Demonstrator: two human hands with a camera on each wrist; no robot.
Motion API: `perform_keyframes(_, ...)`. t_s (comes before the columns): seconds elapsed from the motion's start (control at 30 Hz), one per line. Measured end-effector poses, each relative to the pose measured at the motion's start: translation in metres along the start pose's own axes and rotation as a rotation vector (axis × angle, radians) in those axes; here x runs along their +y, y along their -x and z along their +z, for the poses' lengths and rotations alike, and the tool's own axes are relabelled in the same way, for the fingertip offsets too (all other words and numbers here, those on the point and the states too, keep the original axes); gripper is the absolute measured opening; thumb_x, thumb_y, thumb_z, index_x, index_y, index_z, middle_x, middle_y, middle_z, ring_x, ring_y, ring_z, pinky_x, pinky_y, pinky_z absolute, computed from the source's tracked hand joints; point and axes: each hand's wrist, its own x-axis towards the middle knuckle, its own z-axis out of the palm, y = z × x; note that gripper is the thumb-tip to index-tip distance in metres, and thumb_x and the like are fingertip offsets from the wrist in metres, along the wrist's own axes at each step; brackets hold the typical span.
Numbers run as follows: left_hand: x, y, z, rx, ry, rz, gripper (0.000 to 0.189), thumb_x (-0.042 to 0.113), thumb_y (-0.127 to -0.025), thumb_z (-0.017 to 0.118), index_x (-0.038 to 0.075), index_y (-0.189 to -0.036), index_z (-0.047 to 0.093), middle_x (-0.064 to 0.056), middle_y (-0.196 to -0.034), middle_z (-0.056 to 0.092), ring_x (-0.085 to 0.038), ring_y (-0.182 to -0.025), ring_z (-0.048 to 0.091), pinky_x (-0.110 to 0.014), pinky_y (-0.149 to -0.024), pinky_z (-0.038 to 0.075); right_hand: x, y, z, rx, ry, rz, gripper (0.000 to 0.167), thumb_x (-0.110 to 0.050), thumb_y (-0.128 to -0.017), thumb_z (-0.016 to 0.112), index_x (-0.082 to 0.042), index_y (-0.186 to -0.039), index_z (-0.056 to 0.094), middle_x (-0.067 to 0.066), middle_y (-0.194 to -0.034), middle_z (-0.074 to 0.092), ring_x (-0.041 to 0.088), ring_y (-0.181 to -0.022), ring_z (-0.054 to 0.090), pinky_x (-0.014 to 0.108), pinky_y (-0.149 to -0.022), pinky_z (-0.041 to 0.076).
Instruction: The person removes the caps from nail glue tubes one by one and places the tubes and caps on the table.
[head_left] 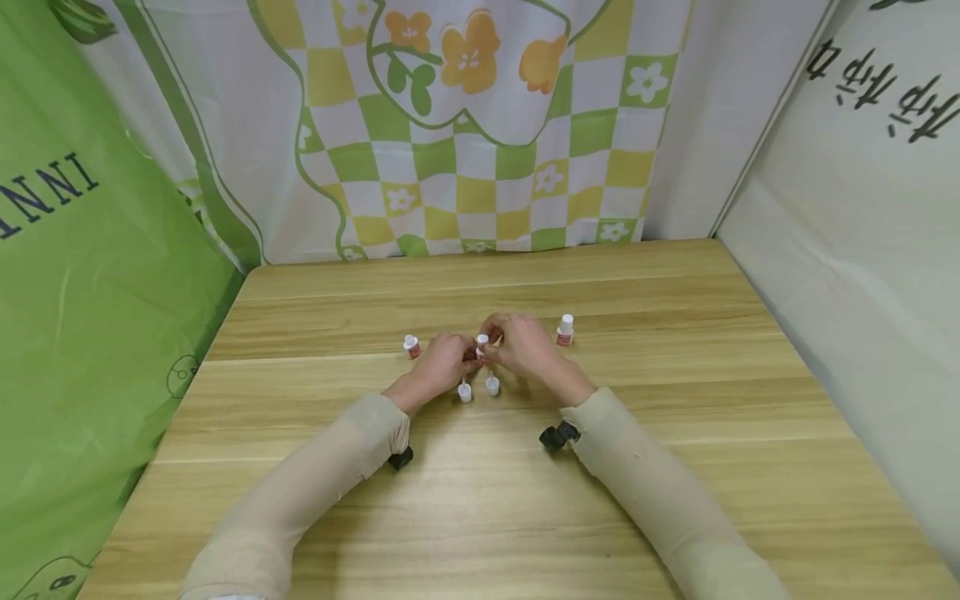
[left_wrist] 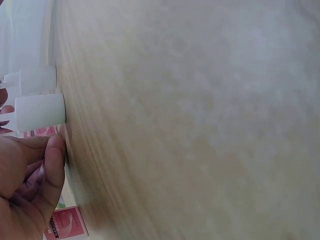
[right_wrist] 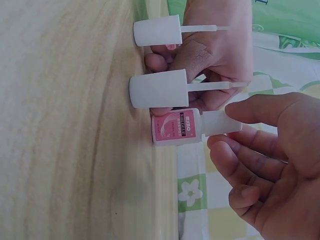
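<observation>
In the head view, a small nail glue bottle (head_left: 482, 352) stands upright between both hands. My right hand (head_left: 525, 346) pinches its white cap (right_wrist: 220, 122) between thumb and fingertips. Low on the bottle, the fingers of my left hand (head_left: 444, 360) grip its body, partly hidden behind two brush caps. Those white caps (right_wrist: 159, 89) (right_wrist: 157, 31) stand upside down on the table, close together, with their thin brushes pointing up. The bottle's pink label (right_wrist: 174, 125) faces the right wrist camera.
Another small bottle (head_left: 412, 347) stands left of my left hand. A further bottle with a white cap (head_left: 566, 331) is to the right of my right hand. Everything rests on a wooden table (head_left: 480, 500), with a patterned curtain (head_left: 480, 196) behind it.
</observation>
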Motion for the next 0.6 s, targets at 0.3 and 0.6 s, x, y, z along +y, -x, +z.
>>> perform_keyframes(0.3, -0.0019, 0.0001, 0.0018, -0.021, 0.025, -0.007, 0.016, 0.025, -0.091, 0.074, 0.009, -0.092, 0.072, -0.001, -0.079, 0.070, -0.016, -0.074, 0.060, -0.035, -0.072, 0.050, 0.0002, 0.0000, 0.0028, 0.002, -0.014, 0.041, 0.015, -0.025, -0.089, 0.073, -0.015, -0.100, 0.070, -0.001, -0.093, 0.075, 0.017, -0.085, 0.067, 0.034, -0.078, 0.051)
perform_keyframes(0.6, -0.0014, 0.0006, -0.0001, -0.022, 0.029, -0.011, 0.015, 0.024, -0.092, 0.073, 0.009, -0.095, 0.072, -0.002, -0.081, 0.070, -0.018, -0.077, 0.062, -0.038, -0.075, 0.052, 0.0000, -0.0007, 0.0021, 0.011, -0.024, 0.038, 0.015, -0.027, -0.088, 0.075, -0.016, -0.096, 0.069, -0.002, -0.090, 0.074, 0.015, -0.080, 0.065, 0.033, -0.075, 0.050)
